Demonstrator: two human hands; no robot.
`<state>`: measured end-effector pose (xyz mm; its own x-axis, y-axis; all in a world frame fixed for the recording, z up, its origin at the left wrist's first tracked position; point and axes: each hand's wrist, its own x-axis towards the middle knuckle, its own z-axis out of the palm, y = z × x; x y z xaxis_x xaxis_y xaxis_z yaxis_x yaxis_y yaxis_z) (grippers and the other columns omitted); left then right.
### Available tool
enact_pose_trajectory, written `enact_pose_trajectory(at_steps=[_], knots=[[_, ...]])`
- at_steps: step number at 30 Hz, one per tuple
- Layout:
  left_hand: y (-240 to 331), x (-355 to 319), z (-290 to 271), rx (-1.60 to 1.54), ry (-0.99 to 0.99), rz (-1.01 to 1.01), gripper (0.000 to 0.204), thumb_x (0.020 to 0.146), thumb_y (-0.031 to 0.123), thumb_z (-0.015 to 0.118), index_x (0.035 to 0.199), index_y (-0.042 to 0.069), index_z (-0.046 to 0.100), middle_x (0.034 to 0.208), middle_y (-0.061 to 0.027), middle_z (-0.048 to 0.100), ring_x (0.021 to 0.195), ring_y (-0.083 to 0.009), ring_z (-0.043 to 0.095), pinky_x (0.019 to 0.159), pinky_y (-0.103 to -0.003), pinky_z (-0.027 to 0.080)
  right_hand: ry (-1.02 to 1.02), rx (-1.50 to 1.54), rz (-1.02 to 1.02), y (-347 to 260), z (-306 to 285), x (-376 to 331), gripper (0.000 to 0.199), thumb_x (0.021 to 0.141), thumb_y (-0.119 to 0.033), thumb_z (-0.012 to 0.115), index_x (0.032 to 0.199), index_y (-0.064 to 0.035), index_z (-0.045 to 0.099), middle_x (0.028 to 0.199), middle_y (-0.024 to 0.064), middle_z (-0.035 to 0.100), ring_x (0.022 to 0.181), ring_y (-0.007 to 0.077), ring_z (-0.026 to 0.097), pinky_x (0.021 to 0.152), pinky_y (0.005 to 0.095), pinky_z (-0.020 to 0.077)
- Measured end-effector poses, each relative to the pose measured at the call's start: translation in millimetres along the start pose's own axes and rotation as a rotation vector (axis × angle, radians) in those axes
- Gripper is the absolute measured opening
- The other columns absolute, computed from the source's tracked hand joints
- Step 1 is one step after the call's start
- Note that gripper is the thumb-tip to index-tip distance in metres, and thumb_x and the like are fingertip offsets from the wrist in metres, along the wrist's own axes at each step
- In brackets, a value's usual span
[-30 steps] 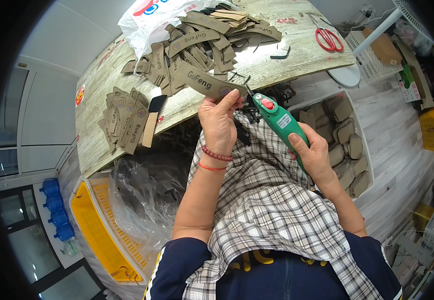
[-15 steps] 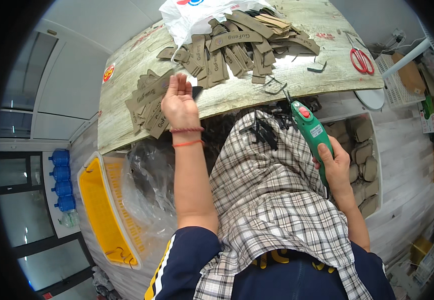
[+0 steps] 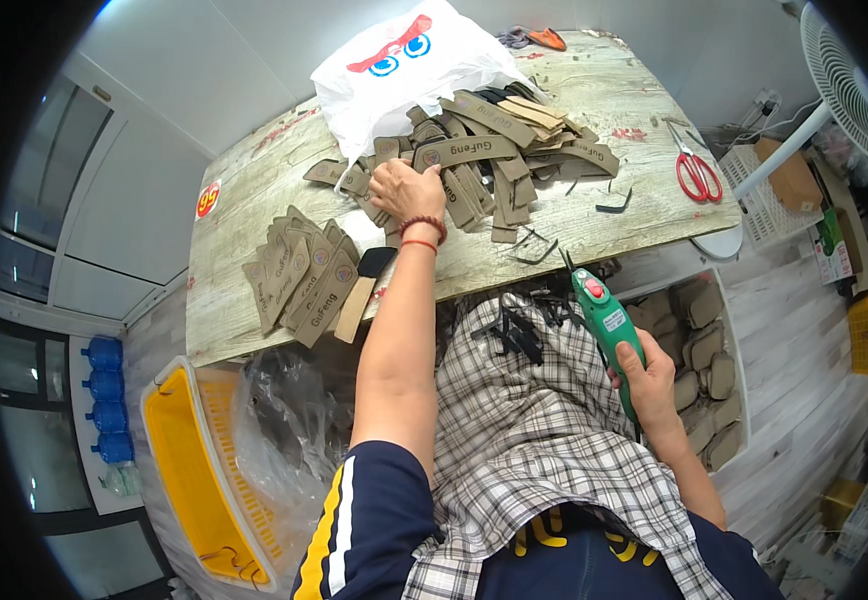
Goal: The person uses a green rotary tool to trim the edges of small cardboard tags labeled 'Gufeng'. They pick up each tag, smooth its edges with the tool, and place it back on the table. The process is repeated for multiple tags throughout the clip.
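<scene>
My left hand (image 3: 409, 192) reaches over the table to the near left side of a heap of olive-brown strips (image 3: 466, 150) with printed lettering. Its fingers are bent down onto the heap and closed on a strip, partly hidden under them. Left of my wrist lies a fanned stack of similar strips (image 3: 304, 275); beside it is a strip with a black end (image 3: 376, 262). In my right hand (image 3: 651, 385) is a green handheld power tool (image 3: 609, 325) with a red button, its thin dark tip pointing toward the table edge. Black scraps (image 3: 519, 335) lie on the checked apron over my lap.
On the wooden table (image 3: 614, 85) are a white plastic bag (image 3: 409, 75), red-handled scissors (image 3: 696, 172) and dark trimmings (image 3: 614, 203). A bin of olive pieces (image 3: 709, 350) stands right of my lap. At left are a yellow basket (image 3: 186, 440) and clear plastic (image 3: 289, 415).
My left hand has moved forward from beside the fanned stack to the heap, turning palm down and closing. The view has shifted, showing more of the table's far side. The tool stays in my right hand.
</scene>
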<state>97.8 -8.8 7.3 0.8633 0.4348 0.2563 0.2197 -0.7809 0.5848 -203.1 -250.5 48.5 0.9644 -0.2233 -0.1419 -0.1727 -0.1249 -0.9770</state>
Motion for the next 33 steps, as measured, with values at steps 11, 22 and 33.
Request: enact_pose_trajectory(at_steps=[11, 22, 33], knots=[[18.5, -67.2, -91.0, -1.632, -0.323, -0.052, 0.006, 0.086, -0.003, 0.063, 0.090, 0.001, 0.061, 0.087, -0.0077, 0.067, 0.076, -0.0113, 0.062, 0.069, -0.025, 0.052, 0.006, -0.054, -0.178, -22.2, 3.0, 14.4, 0.043, 0.092, -0.034, 0.062, 0.118, 0.0009, 0.058, 0.070, 0.0018, 0.059, 0.056, 0.0064, 0.053, 0.051, 0.0238, 0.0436], [41.6, -146.5, -89.2, -1.647, -0.547, -0.391, 0.006, 0.087, 0.002, 0.065, 0.092, 0.001, 0.064, 0.089, -0.0095, 0.070, 0.076, -0.0153, 0.066, 0.069, -0.027, 0.054, -0.020, 0.049, -0.130, -16.6, 3.9, -7.6, 0.044, 0.092, -0.034, 0.063, 0.118, 0.0010, 0.059, 0.070, 0.0004, 0.059, 0.056, 0.0052, 0.051, 0.051, 0.0221, 0.0431], [41.2, -171.9, -75.2, -1.563, -0.637, -0.351, 0.005, 0.088, 0.002, 0.063, 0.093, 0.000, 0.063, 0.088, -0.0092, 0.069, 0.074, -0.0143, 0.065, 0.069, -0.027, 0.051, 0.014, 0.032, -0.103, -11.3, -4.8, -10.7, 0.043, 0.092, -0.034, 0.062, 0.115, 0.0021, 0.059, 0.067, 0.0012, 0.057, 0.055, 0.0064, 0.052, 0.051, 0.0227, 0.0434]])
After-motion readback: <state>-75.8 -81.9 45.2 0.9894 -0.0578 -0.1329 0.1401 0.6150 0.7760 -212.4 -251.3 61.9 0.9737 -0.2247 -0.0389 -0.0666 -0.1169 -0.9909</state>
